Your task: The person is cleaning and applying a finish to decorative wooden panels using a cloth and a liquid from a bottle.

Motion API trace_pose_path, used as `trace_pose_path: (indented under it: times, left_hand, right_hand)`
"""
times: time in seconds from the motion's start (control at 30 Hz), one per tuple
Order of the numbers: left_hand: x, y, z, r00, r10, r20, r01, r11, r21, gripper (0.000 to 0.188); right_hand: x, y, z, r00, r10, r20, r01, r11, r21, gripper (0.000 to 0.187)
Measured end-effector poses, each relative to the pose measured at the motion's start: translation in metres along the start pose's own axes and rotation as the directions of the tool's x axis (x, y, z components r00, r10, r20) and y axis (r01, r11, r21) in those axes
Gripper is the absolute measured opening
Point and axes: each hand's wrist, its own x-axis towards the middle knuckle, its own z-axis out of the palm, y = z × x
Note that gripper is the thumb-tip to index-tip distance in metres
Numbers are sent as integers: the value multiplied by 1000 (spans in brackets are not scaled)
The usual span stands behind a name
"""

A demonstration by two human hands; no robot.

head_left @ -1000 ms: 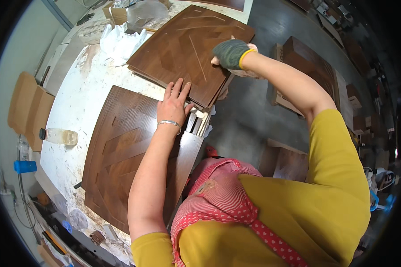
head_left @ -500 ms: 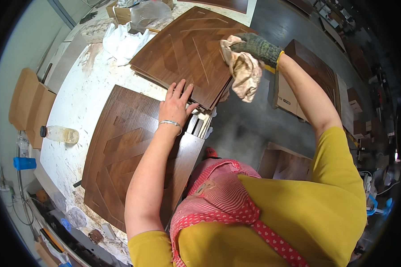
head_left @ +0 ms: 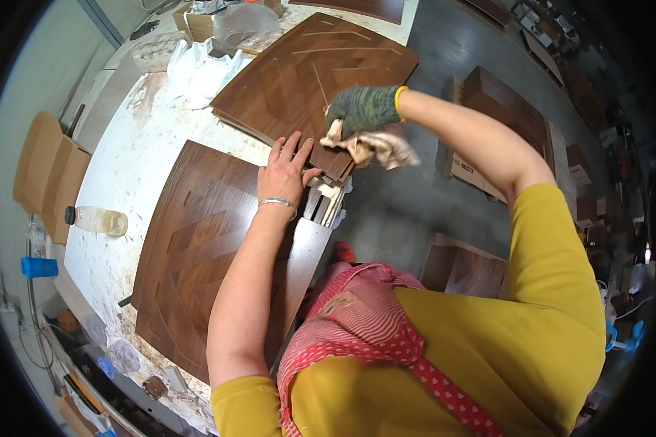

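Observation:
My bare left hand [head_left: 287, 172], with a bracelet at the wrist, rests with fingers spread on the near edge of a dark brown wooden panel [head_left: 270, 91] with a raised chevron pattern. This panel lies on top of a stack. On its near right part, my gloved right hand [head_left: 362, 113] grips a crumpled, stained cloth [head_left: 377, 148] and presses it to the surface. The glove is dark green knit with a yellow cuff. A second brown patterned panel [head_left: 189, 255] lies nearer, under my left forearm.
The white worktable [head_left: 109, 189] bears a bottle of yellowish liquid [head_left: 100, 220], a white plastic bag [head_left: 197, 71] and a clear bag [head_left: 246, 28]. An open cardboard box [head_left: 47, 175] stands at the left. Across the grey floor [head_left: 408, 197], more brown panels [head_left: 503, 102] are stacked at the right.
My right hand has moved left and nearer with the cloth, from the panel's right edge to its near corner beside my left hand. The left hand has stayed in place.

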Motion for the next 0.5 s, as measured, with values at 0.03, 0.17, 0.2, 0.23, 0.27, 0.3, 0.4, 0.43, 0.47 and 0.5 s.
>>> trace_pose_path:
  times: [0.03, 0.17, 0.2, 0.23, 0.27, 0.3, 0.4, 0.43, 0.47, 0.5]
  left_hand:
    - [-1, 0, 2, 1000, 11, -3, -11, 1000, -13, 57]
    - [0, 0, 1, 998, 31, -61, -31, 1000, -3, 58]
    - [0, -3, 2, 998, 23, -61, -23, 1000, -1, 58]
    - [-2, -6, 4, 999, 16, -49, -17, 1000, -17, 59]
    - [-7, -8, 1, 999, 0, -34, 0, 1000, -26, 59]
    - [-4, -8, 1, 1000, 3, -27, -4, 999, -44, 58]
    - [-9, -8, 0, 1000, 18, -14, -19, 997, -80, 61]
    - [-11, -10, -2, 1000, 6, -2, -6, 998, -70, 62]
    - [-17, -13, -8, 999, -36, -4, 35, 995, -97, 64]
    - [-29, -29, -19, 995, -57, -80, 46, 991, -128, 63]
  right_hand:
    - [0, -6, -16, 978, 144, 148, -141, 989, -35, 24]
    - [8, 20, 40, 870, -107, -482, 91, 994, -58, 8]
    - [14, 1, 49, 806, -239, -541, -48, 886, -462, 8]
    - [-2, -10, 49, 896, 56, -441, 104, 938, 331, 11]
    - [-3, -13, 40, 908, -56, -415, 153, 967, 205, 14]
    - [-4, -13, 31, 911, -169, -378, 212, 974, 76, 17]
    - [-24, -3, -12, 996, -73, -50, 81, 979, 186, 25]
    - [-27, -6, -27, 996, -69, -62, 75, 993, 91, 27]
    - [-30, 4, -21, 975, 10, -222, 55, 956, 288, 27]
    - [-27, 11, -15, 928, 119, -353, 68, 877, 476, 26]
